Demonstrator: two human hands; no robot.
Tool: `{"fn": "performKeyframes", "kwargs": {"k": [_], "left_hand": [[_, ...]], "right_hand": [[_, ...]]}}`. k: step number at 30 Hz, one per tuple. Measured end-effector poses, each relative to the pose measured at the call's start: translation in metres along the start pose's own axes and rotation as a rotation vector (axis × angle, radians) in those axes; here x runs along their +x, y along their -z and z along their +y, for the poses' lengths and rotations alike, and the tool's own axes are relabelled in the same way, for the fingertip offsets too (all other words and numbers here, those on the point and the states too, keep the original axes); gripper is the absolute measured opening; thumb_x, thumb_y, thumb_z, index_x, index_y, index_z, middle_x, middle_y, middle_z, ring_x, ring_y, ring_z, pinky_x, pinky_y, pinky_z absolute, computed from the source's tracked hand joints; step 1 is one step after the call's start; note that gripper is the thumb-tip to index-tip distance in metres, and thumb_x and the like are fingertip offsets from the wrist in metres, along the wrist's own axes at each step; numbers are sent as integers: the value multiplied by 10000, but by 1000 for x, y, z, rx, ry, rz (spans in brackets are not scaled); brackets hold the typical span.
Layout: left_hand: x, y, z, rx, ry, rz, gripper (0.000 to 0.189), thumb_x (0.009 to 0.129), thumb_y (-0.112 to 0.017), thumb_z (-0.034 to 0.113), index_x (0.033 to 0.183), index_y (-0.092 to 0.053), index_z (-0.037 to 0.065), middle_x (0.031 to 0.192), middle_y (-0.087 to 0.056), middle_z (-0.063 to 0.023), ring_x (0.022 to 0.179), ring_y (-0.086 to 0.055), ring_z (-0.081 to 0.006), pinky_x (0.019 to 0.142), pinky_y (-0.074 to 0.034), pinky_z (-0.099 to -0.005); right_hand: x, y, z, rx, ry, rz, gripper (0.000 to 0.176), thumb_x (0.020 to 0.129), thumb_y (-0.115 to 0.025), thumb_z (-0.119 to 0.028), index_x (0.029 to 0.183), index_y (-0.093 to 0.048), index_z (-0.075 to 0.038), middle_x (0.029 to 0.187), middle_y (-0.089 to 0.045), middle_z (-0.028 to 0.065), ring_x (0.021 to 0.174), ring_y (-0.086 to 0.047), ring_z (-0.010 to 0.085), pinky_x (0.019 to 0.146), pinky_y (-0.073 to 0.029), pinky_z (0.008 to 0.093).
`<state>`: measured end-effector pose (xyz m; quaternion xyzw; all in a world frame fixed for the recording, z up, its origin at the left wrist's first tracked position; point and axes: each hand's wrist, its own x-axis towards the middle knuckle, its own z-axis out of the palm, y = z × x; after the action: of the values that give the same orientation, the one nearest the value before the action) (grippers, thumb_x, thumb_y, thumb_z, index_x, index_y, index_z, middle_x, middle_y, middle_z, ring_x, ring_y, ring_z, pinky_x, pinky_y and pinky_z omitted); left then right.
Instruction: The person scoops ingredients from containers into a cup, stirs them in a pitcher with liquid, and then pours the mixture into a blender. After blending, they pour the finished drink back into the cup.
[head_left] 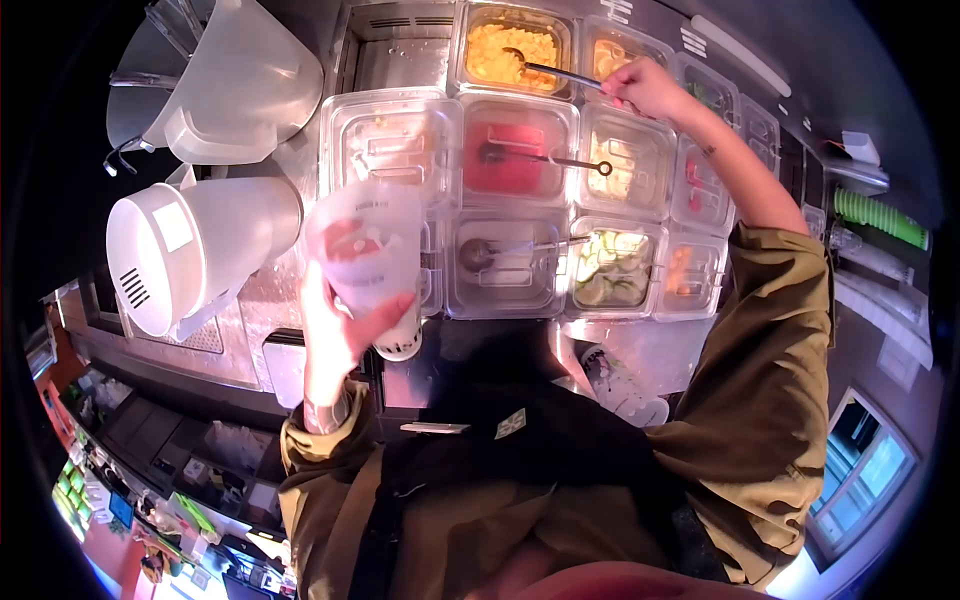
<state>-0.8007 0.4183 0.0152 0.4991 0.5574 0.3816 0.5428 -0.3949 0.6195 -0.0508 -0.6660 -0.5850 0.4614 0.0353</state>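
My left hand (335, 335) is wrapped round a translucent plastic cup (372, 235) with dark print near its base. The cup is above the left side of the food containers, and its contents are hard to make out. My right hand (650, 90) reaches to the far row, closed on the handle of a spoon (565, 74). The spoon's dark bowl rests in chopped yellow food inside a clear container (470, 82). Under my right hand is a container of orange-toned pieces (612, 55), partly hidden.
Nearby are a lidded container of red contents (500, 172), a container of pale green slices (612, 265) and one holding a ladle (478, 252). Two white pitchers (200, 245) lie on the left. A printed cup (625, 385) is near my body. Green stacked lids or cups (880, 218) are at right.
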Motion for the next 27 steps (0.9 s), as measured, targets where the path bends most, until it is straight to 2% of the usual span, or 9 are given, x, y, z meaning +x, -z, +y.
{"fn": "performKeyframes", "kwargs": {"k": [1,7,14,18,20,21,23,25,27], "left_hand": [[11,1,3,46,-10,-10,747,621,-835,80,1256,-446,12,1056,-617,-140,969,-619,-227,847,-508,-353],[104,-27,29,238,-115,39,621,619,-851,260,1135,-586,39,1034,-679,-94,928,-653,-179,819,-510,-324],[200,-53,30,362,-242,-83,719,544,-856,421,1093,-609,29,998,-688,-110,920,-665,-199,824,-504,-299],[213,-79,48,413,-336,-37,781,485,-864,471,1073,-613,23,955,-697,-101,875,-679,-209,815,-518,-317],[209,-88,66,342,-388,-21,781,484,-867,472,1067,-612,21,949,-697,-102,866,-681,-201,812,-523,-320],[204,-90,74,349,-385,-28,684,581,-855,364,1125,-597,41,1023,-687,-76,918,-664,-161,838,-513,-305],[207,-48,113,260,-394,-592,957,695,-647,606,1377,-209,95,1381,-218,-135,1253,-287,-308,1042,-302,-395],[205,-31,128,200,-401,-865,1123,737,-558,712,1494,-17,84,1552,-17,-185,1414,-120,-377,1144,-198,-437],[200,-38,128,208,-420,-699,1081,694,-628,636,1424,-112,28,1456,-168,-193,1327,-235,-336,1095,-250,-411]], "right_hand": [[-7,1,6,143,-43,1,158,862,-664,-160,939,-703,-28,678,-620,-5,415,-403,44,364,-285,230],[-50,15,5,318,-59,93,184,856,-686,-188,956,-698,-34,708,-609,-19,420,-369,32,375,-264,224],[-128,54,-48,296,130,295,219,867,-674,-195,1014,-690,-34,701,-608,-35,443,-374,21,396,-261,204],[-167,58,-78,-96,438,620,177,881,-654,-169,962,-709,-21,641,-626,1,516,-502,40,451,-375,213],[-183,52,-93,-389,544,803,134,859,-666,-150,917,-709,-37,658,-658,53,546,-596,130,500,-449,259],[-186,51,-94,-515,630,879,126,851,-670,-142,919,-707,-43,677,-665,63,549,-607,157,507,-459,274],[-195,49,-97,-721,725,981,115,826,-681,-114,924,-696,-55,748,-684,82,594,-630,242,545,-499,308],[-202,49,-98,-906,812,1062,121,821,-684,-107,934,-698,-65,750,-684,77,595,-631,238,551,-507,299],[-207,50,-98,-995,861,1092,143,821,-690,-90,958,-695,-49,786,-691,85,634,-644,203,575,-505,264]]}}
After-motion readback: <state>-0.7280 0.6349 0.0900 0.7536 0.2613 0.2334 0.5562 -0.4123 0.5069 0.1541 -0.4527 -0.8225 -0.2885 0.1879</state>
